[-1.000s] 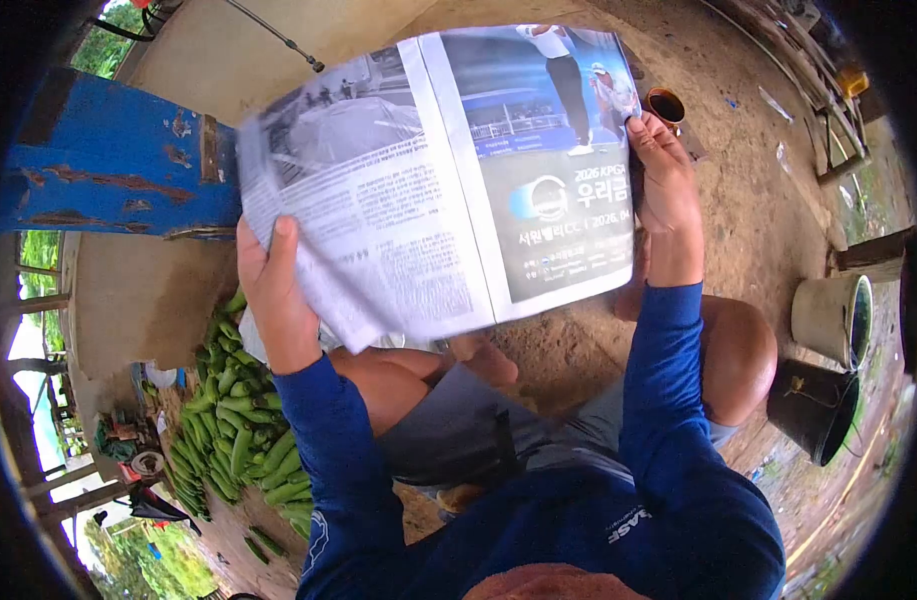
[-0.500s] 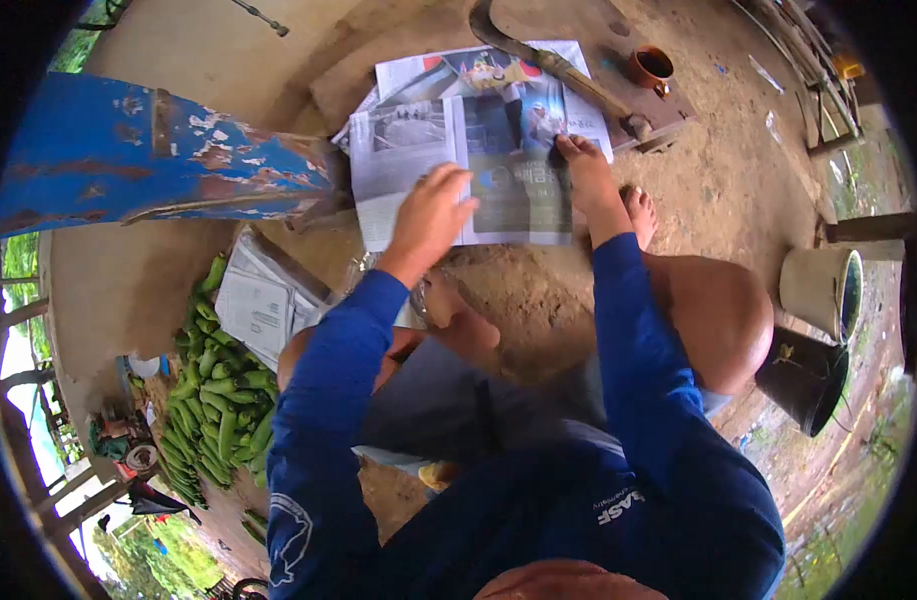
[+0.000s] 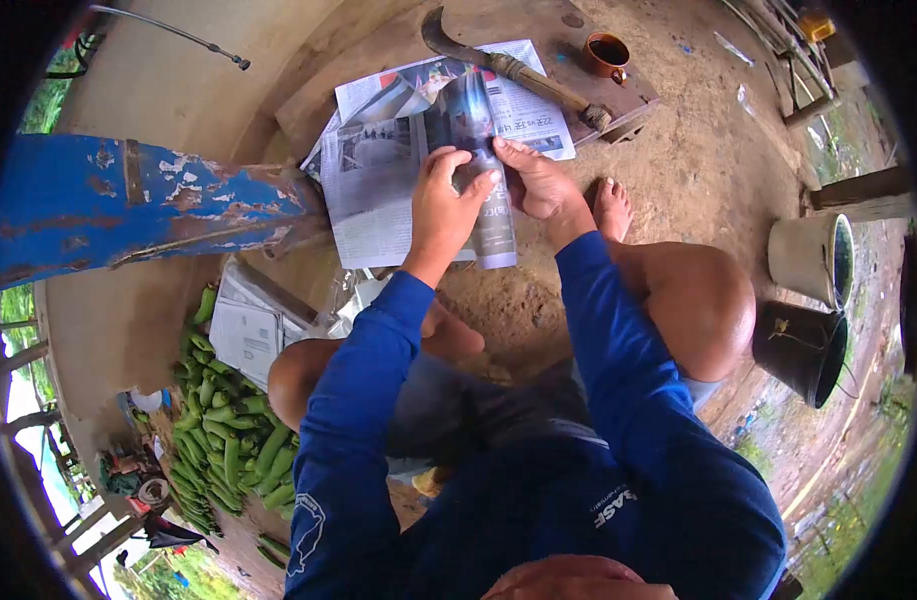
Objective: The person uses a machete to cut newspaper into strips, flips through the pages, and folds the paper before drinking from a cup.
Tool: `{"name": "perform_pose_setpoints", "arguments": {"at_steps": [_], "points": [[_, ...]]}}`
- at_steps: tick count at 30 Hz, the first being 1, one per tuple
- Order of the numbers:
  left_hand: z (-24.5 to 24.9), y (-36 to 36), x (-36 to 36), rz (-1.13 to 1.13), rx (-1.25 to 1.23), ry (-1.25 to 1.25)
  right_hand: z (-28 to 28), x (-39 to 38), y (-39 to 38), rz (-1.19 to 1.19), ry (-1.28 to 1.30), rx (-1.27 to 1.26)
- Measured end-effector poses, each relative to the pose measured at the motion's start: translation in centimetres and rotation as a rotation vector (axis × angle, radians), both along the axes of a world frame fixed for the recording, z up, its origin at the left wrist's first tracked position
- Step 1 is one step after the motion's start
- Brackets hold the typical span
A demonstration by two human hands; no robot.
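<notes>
Both hands are at a printed newspaper sheet, its right side turned over into a narrow folded or rolled strip. My left hand is on the strip's left side, fingers curled and thumb against the paper. My right hand grips the strip's right edge, thumb on top and fingers partly hidden. Beneath lie more newspaper pages on a low wooden board. Across those pages rests a sickle with a curved blade and wooden handle.
A brown cup stands at the board's far right. On the left are a blue peeling beam, a stack of newspapers and a heap of long green vegetables. A white bucket and a black bucket lie at right.
The sheet's right half, spread flat before, is now turned inward into a narrow strip. My right hand has moved left, close to my left hand. The whole view has shifted slightly.
</notes>
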State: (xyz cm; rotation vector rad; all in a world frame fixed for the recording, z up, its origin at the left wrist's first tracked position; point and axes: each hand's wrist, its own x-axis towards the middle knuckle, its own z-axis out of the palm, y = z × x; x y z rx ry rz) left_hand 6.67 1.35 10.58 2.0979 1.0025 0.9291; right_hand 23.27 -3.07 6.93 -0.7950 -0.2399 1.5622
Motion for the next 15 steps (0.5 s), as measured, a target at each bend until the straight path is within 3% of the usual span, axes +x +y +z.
{"name": "perform_pose_setpoints", "arguments": {"at_steps": [3,10,15], "points": [[0.6,-0.2,0.1,0.077,-0.177,0.053,-0.6,-0.2,0.1,0.045,-0.021,0.012],[0.8,-0.4,-0.1,0.106,-0.054,0.072,-0.7,-0.8,0.1,0.067,-0.029,0.017],[1.5,-0.4,-0.1,0.085,-0.203,0.067,-0.2,-0.8,-0.1,0.082,-0.010,-0.008]]}}
